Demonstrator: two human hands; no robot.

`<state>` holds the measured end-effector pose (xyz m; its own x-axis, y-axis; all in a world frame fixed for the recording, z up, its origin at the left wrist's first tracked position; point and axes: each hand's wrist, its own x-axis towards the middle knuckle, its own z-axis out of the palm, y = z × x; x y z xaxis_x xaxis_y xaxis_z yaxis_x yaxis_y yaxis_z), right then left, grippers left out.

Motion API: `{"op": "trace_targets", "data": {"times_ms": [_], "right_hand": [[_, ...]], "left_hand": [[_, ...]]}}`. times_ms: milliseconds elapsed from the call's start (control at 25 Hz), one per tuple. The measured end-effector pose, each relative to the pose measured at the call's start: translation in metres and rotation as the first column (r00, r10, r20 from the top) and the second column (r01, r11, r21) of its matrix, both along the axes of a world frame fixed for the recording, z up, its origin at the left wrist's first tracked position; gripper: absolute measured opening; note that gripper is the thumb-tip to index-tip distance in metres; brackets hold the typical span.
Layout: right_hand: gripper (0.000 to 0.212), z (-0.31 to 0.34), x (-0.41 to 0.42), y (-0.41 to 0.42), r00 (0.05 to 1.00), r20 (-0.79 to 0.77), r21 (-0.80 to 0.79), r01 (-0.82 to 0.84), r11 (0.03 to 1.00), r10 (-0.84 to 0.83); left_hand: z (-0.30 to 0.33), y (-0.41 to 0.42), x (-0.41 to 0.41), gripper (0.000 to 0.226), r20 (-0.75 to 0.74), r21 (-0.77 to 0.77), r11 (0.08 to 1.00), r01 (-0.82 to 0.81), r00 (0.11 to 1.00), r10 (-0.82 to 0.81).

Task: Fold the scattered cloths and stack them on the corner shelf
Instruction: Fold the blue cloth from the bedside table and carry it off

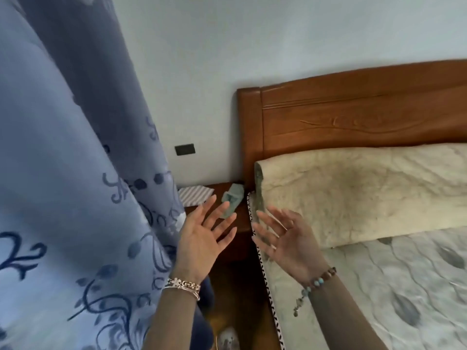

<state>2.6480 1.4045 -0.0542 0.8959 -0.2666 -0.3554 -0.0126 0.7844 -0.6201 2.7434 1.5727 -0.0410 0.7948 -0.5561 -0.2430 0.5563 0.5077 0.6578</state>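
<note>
Left hand (pixel 202 238), silver link bracelet (pixel 182 286) at the wrist, and right hand (pixel 288 241), brown-and-turquoise bead bracelet (pixel 319 280) at the wrist: both raised palm-up, fingers spread and straight, holding nothing. Crumpled pale green cloth (pixel 231 202) and folded grey-and-white striped cloth (pixel 194 195): lying apart on the dark wooden bedside shelf (pixel 242 223), between the blue floral-patterned curtain (pixel 75 198) and the wooden bed headboard (pixel 353 117), just beyond the left fingertips. Cream quilted pillow (pixel 366 190) on a leaf-print mattress (pixel 404 286); no legible writing or labels.
</note>
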Motion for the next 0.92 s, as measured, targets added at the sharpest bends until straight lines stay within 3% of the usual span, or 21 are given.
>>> {"op": "trace_targets", "data": {"times_ms": [440,680,920], "right_hand": [[0.030,-0.025,0.294,-0.078,0.998,-0.053,0.000,-0.024,1.000,0.024],[0.035,-0.055,0.398,-0.117,0.988,-0.151,0.052,-0.007,0.999,0.014],[0.040,-0.085,0.502,-0.165,0.968,-0.227,0.065,-0.092,0.994,0.105]], "left_hand": [[-0.042,-0.076,0.293,0.032,-0.103,0.015,1.000,0.003,0.995,-0.002],[-0.083,-0.103,0.389,0.037,-0.161,0.096,0.995,0.015,0.987,0.001],[-0.109,-0.146,0.485,0.034,-0.204,0.130,0.991,-0.040,0.977,0.066]]}}
